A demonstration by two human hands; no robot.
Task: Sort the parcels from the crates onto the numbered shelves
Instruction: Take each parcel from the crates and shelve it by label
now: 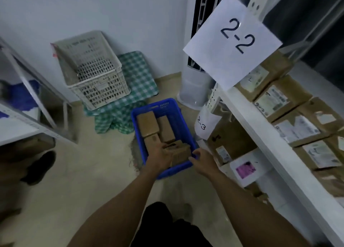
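Evidently well along, though not finished. Already shelved: rows of labelled brown boxes [279, 101] behind the 2-2 sign [234, 38], more beneath the 2-3 sign [202, 124]. Emptied too, by the look of it: the white crate [96, 75] tipped against the wall. Left to sort: four or so parcels in the blue crate [137, 120] on the floor. Nearest of them, a small brown cardboard parcel [180, 153], dark print on top, at the crate's near end. Gripped by the left hand [160, 151], fingers curled over its top edge. Met at its right corner by the right hand [202, 160], fingers bent; cannot tell whether pinching parcel or rim.
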